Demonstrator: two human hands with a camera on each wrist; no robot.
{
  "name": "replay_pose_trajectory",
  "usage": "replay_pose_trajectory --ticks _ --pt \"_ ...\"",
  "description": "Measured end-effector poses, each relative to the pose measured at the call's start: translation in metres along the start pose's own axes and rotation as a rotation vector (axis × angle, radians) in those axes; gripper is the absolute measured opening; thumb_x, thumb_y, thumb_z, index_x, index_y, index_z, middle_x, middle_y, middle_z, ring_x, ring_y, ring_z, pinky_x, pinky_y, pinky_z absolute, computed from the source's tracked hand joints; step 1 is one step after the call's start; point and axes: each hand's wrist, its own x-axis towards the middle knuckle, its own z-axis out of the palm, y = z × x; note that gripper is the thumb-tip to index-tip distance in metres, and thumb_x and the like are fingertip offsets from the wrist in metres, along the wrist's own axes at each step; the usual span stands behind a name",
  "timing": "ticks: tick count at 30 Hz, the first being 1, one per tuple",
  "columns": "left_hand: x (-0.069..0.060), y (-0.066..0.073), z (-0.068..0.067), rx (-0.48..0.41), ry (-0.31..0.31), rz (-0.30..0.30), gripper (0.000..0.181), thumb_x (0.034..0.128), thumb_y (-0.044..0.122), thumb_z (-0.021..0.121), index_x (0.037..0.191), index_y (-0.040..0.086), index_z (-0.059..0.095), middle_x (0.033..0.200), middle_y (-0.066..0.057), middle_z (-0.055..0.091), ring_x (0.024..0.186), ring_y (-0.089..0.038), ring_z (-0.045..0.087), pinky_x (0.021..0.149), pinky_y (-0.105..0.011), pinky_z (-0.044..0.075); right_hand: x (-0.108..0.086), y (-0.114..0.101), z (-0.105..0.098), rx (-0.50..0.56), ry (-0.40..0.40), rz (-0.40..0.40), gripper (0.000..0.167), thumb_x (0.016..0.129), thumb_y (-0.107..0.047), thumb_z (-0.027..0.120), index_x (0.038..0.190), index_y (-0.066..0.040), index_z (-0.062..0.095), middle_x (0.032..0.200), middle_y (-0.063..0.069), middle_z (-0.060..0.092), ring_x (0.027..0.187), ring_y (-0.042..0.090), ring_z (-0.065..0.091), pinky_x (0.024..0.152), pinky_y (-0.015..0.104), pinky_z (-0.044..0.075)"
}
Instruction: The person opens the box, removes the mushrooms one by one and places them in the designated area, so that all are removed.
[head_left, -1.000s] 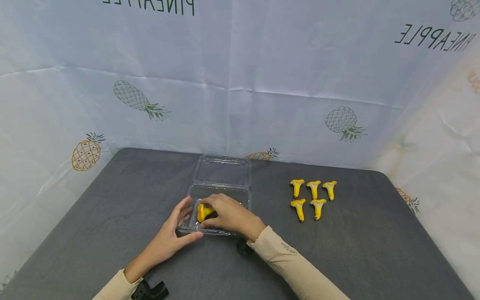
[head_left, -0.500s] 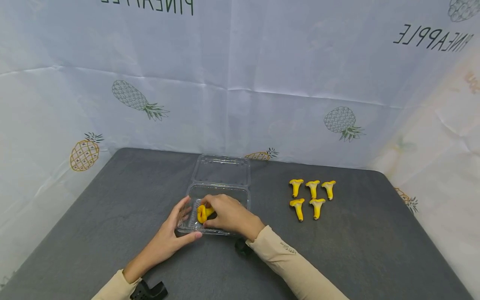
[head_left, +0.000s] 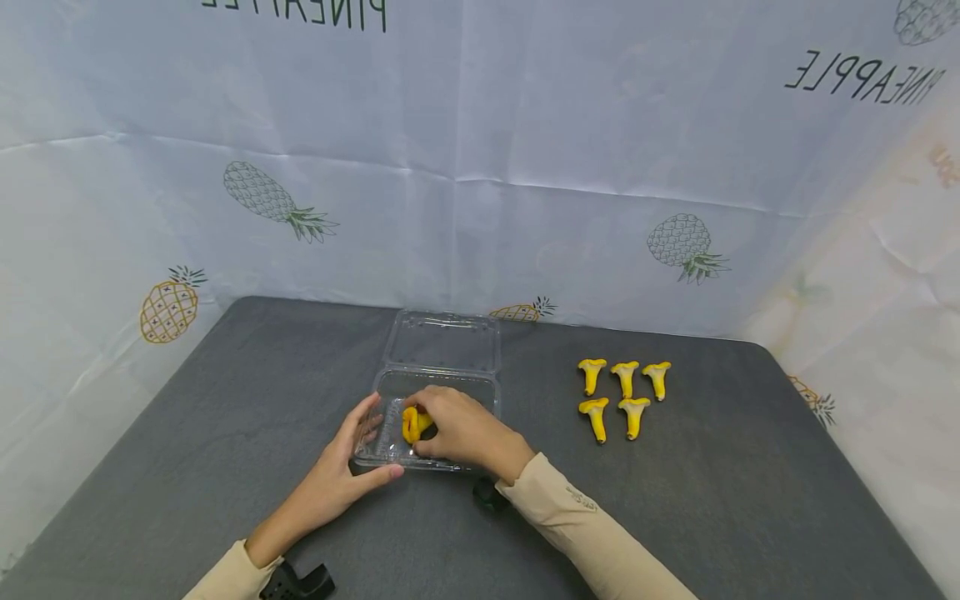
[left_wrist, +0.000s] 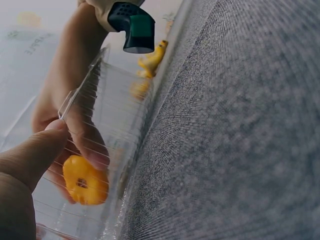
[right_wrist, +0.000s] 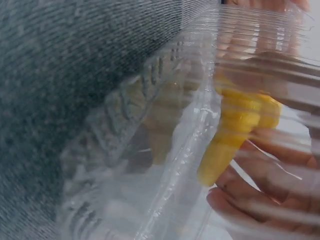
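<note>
A clear plastic clamshell container (head_left: 450,467) lies unfolded on the table, its lid (head_left: 444,342) laid back flat behind the base. Over the base, my right hand (head_left: 465,429) pinches a yellow chanterelle mushroom (head_left: 411,425) between thumb and fingers, cap toward the left. The mushroom's stem (right_wrist: 217,160) shows through the plastic in the right wrist view. My left hand (head_left: 330,479) is spread around the container's near left corner, its thumb (left_wrist: 47,137) touching the rim. Whether the mushroom touches the container floor, I cannot tell.
Several more chanterelles (head_left: 633,417) lie in two rows on the dark grey table (head_left: 712,483), right of the container. A white curtain (head_left: 450,125) printed with pineapples hangs behind the table's far edge.
My right hand has shifted slightly right with the mushroom, whose cap has turned a little. The left hand and the container keep their places.
</note>
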Motion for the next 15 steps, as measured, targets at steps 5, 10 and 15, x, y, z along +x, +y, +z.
replay_pose_trajectory --ticks 5,10,15 --pt "-0.0002 -0.0001 0.0000 0.002 -0.001 0.002 0.096 0.0899 0.025 0.075 0.158 0.007 0.010 0.163 -0.023 0.017 0.144 -0.045 0.034 0.113 -0.054 0.035 -0.0031 0.0007 -0.0021 0.027 0.011 0.015 0.054 0.085 -0.024 0.079 0.134 -0.011 0.059 0.121 -0.001 0.066 0.103 0.009 0.061 0.092 0.025 0.055" --pt "-0.0004 -0.0005 0.0002 0.001 -0.002 0.007 0.096 0.0900 0.025 0.075 0.159 0.008 0.010 0.163 -0.023 0.018 0.144 -0.045 0.034 0.113 -0.054 0.035 -0.0061 0.0011 -0.0031 0.047 0.013 0.029 0.054 0.085 -0.026 0.079 0.134 -0.012 0.059 0.120 -0.001 0.067 0.102 0.009 0.061 0.091 0.025 0.055" --pt "-0.0006 -0.0007 0.0004 0.002 -0.001 0.010 0.096 0.0899 0.025 0.075 0.159 0.008 0.010 0.163 -0.023 0.018 0.144 -0.045 0.034 0.113 -0.054 0.034 -0.0093 0.0012 -0.0049 0.068 0.021 0.040 0.053 0.086 -0.028 0.079 0.133 -0.013 0.060 0.118 -0.002 0.067 0.099 0.009 0.061 0.088 0.024 0.055"
